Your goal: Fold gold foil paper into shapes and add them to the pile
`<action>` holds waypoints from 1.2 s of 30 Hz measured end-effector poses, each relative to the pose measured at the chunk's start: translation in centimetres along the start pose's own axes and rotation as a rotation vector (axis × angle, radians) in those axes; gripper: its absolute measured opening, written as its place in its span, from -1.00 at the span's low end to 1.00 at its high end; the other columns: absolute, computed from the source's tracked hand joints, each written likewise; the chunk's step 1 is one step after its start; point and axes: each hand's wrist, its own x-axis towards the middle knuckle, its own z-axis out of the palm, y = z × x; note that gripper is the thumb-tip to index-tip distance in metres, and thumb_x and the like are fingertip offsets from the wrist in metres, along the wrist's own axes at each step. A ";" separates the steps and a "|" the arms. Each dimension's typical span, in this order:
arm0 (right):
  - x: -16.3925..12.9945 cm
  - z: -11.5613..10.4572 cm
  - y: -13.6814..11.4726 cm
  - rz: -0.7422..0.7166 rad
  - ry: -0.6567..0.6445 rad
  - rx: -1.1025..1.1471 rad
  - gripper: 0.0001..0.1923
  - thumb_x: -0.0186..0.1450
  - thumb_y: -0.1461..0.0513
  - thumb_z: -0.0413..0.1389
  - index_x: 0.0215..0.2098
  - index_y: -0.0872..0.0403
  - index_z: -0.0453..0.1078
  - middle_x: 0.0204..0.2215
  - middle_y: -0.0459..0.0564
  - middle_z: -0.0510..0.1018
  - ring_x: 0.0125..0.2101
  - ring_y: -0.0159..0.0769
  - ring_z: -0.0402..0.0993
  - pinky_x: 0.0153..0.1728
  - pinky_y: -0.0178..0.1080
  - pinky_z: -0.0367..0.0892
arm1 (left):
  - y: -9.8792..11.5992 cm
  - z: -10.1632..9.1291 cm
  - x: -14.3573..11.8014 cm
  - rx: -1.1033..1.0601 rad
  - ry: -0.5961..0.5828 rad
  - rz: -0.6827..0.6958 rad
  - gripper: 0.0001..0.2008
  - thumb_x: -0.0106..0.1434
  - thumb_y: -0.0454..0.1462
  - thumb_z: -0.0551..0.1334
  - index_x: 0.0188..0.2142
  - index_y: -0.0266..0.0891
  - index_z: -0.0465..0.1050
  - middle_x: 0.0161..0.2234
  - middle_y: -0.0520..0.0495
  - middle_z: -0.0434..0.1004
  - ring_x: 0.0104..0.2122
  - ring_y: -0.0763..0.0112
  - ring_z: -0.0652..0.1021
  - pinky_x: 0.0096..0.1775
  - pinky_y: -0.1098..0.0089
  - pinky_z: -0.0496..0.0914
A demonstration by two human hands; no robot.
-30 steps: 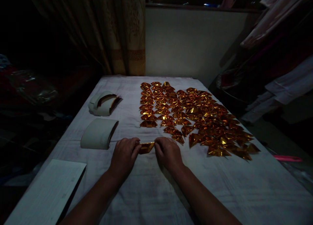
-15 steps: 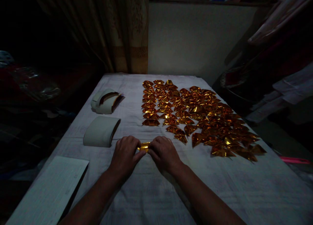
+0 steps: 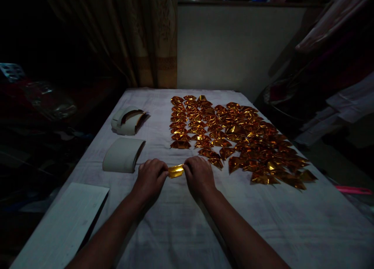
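Note:
A small folded piece of gold foil paper (image 3: 175, 171) is stretched between my two hands, low over the white cloth. My left hand (image 3: 150, 179) pinches its left end between thumb and fingers. At the other end, my right hand (image 3: 200, 175) grips the piece in the same way. Beyond my hands and to the right, many folded gold foil paper ingots (image 3: 233, 134) lie in rows, the near right ones more crowded together.
A curved pale stack of paper (image 3: 124, 155) sits left of my hands, with another curved piece (image 3: 128, 121) behind it. A flat white board or booklet (image 3: 64, 222) lies at the near left. The cloth-covered table (image 3: 263, 230) meets a wall (image 3: 228, 46) and curtain (image 3: 149, 35).
My hands have moved slightly apart and away from me, with the right one shifting rightward. More of the foil paper now shows between them.

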 end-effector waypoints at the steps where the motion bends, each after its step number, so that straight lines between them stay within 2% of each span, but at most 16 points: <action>1: 0.1 0.0 -0.1 0.008 -0.004 -0.012 -0.90 0.39 0.26 0.11 -0.31 0.01 0.43 -0.32 -0.05 0.54 -0.22 -0.19 0.40 -0.20 -0.18 0.10 | 0.0 0.0 0.1 0.004 0.001 -0.002 -0.95 0.29 -0.30 0.20 -0.31 -0.14 0.44 -0.27 -0.01 0.52 -0.17 0.19 0.48 -0.08 0.15 0.27; 7: 0.5 -0.2 -0.7 0.066 -0.038 -0.124 -0.86 0.43 0.25 0.03 -0.25 0.04 0.42 -0.30 0.01 0.53 -0.23 -0.17 0.40 -0.22 -0.17 0.11 | 0.0 0.0 0.3 0.042 0.022 -0.004 -0.90 0.30 -0.32 0.15 -0.31 -0.13 0.43 -0.26 -0.02 0.56 -0.17 0.18 0.50 -0.08 0.13 0.26; 13: 0.2 -0.4 -1.2 0.035 -0.037 -0.144 -0.71 0.36 0.00 0.16 -0.22 0.06 0.42 -0.26 0.04 0.53 -0.21 -0.13 0.39 -0.19 -0.17 0.12 | 0.4 0.7 -0.1 0.104 0.090 -0.020 -0.95 0.34 -0.25 0.18 -0.27 -0.15 0.40 -0.27 -0.04 0.55 -0.17 0.17 0.49 -0.08 0.17 0.25; 16: 0.3 -0.7 -1.0 0.046 -0.093 -0.119 -0.78 0.37 0.06 0.17 -0.19 0.04 0.42 -0.24 0.01 0.53 -0.18 -0.15 0.40 -0.19 -0.19 0.12 | 0.5 1.2 -0.2 0.116 0.114 -0.023 -0.84 0.31 -0.14 0.27 -0.20 -0.15 0.40 -0.25 -0.02 0.53 -0.17 0.18 0.48 -0.08 0.19 0.24; 19: 0.5 -1.2 -0.5 0.022 -0.156 -0.101 -0.86 0.39 0.15 0.15 -0.13 0.01 0.44 -0.21 0.00 0.52 -0.16 -0.19 0.41 -0.18 -0.22 0.13 | 0.5 1.2 -0.3 0.120 0.101 -0.010 -0.81 0.28 -0.11 0.31 -0.24 -0.15 0.41 -0.27 -0.01 0.51 -0.18 0.18 0.48 -0.09 0.20 0.23; 25: 0.7 -2.1 0.5 -0.044 -0.229 -0.073 -0.79 0.36 0.20 0.17 -0.02 -0.06 0.45 -0.18 -0.02 0.48 -0.18 -0.23 0.41 -0.23 -0.28 0.17 | 0.6 0.9 -0.1 0.084 0.097 -0.037 -0.87 0.27 -0.19 0.30 -0.35 -0.15 0.42 -0.33 0.02 0.49 -0.20 0.20 0.49 -0.10 0.20 0.23; 28: 0.8 -2.1 0.8 -0.045 -0.206 -0.053 -0.83 0.33 0.22 0.19 -0.09 -0.05 0.46 -0.18 -0.02 0.47 -0.19 -0.25 0.41 -0.26 -0.29 0.19 | 0.5 1.2 -0.3 0.047 0.123 -0.021 -0.90 0.29 -0.23 0.27 -0.36 -0.15 0.40 -0.35 0.04 0.49 -0.23 0.23 0.49 -0.09 0.21 0.23; 31: 0.5 -1.6 1.1 -0.054 -0.140 0.000 -0.87 0.30 0.26 0.21 -0.17 0.00 0.44 -0.19 -0.02 0.47 -0.21 -0.26 0.42 -0.26 -0.29 0.20 | 0.4 1.6 -0.5 0.041 0.162 0.058 -0.90 0.32 -0.25 0.22 -0.35 -0.16 0.36 -0.37 0.03 0.50 -0.28 0.25 0.49 -0.11 0.22 0.24; 36: -0.4 -0.6 2.1 -0.125 0.039 0.068 -0.94 0.34 0.26 0.14 -0.32 0.02 0.36 -0.41 -0.09 0.47 -0.36 -0.28 0.37 -0.32 -0.29 0.17 | 0.6 1.5 -0.5 0.090 0.219 0.179 -0.82 0.41 -0.19 0.12 -0.33 -0.15 0.37 -0.41 0.00 0.53 -0.35 0.25 0.48 -0.19 0.26 0.26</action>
